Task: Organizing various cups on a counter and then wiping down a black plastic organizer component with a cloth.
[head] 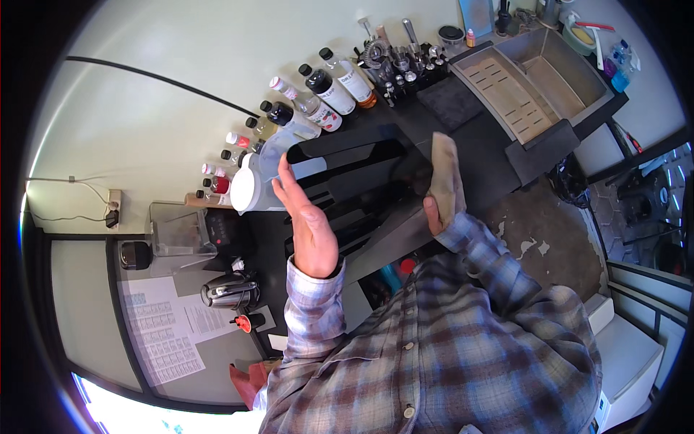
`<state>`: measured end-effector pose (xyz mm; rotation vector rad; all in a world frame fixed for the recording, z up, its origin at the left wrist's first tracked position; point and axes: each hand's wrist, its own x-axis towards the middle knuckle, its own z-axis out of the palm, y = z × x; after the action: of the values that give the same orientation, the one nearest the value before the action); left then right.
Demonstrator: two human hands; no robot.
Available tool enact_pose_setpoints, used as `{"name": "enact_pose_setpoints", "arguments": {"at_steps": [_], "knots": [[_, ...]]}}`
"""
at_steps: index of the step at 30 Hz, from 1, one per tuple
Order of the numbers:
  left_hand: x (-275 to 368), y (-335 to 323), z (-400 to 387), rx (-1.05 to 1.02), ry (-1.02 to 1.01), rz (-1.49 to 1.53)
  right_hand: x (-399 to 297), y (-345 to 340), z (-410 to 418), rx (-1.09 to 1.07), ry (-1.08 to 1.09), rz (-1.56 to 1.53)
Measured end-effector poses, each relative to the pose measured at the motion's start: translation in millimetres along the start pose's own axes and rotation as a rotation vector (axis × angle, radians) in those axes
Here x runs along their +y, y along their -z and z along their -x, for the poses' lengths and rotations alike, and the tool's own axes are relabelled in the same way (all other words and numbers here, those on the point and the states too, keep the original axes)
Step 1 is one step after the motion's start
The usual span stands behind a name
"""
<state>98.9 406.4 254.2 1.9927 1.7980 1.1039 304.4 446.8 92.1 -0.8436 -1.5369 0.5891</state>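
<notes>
My left hand (312, 230) is raised over the left part of a black tiered organizer (374, 190), fingers straight and palm turned towards the right. Nothing shows in its grasp, though whether it touches the organizer I cannot tell. Near the organizer's right end is my right hand (435, 214), its thumb against a beige folded thing that looks like cloth (445, 173). This thing hides most of the right fingers. Dark slots and bars run across the organizer, on the black counter (485, 157). A clear container with a white lid (245, 187) stands just left of it.
Several syrup bottles (331, 92) line the wall behind. Bar tools (401, 59) crowd beside a dark folded cloth (450, 100). At the right are a metal sink (564, 81) and a hanging black bag (569, 182). A blender (187, 236) and steel pitcher (230, 293) are at left.
</notes>
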Motion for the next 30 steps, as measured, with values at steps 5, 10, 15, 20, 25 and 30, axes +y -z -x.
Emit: {"name": "enact_pose_setpoints", "arguments": {"at_steps": [5, 10, 15, 20, 25, 30], "knots": [[-3.3, -6.3, -4.0, 0.001, -0.042, 0.117, 89.4, -40.2, 100.0, 0.152, -0.64, -0.252], [-0.2, -3.4, 1.9, 0.012, -0.006, 0.072, 35.5, -52.7, 48.7, 0.431, -1.024, -0.68], [1.1, -7.2, 2.5, 0.02, -0.036, 0.056, 0.9, -51.3, 10.6, 0.447, -1.38, -0.974], [13.5, -4.2, 0.7, -0.015, 0.036, -0.032, -101.1, -60.6, -7.7, 0.051, -0.028, -0.337], [-17.9, 1.0, 3.1, -0.033, -0.168, -0.205, -117.2, -68.7, 8.5, -0.221, 0.099, -0.042], [6.4, -0.8, 5.5, -0.009, 0.043, -0.09, -71.7, -40.4, 31.1, -0.448, -0.051, 0.381]]}}
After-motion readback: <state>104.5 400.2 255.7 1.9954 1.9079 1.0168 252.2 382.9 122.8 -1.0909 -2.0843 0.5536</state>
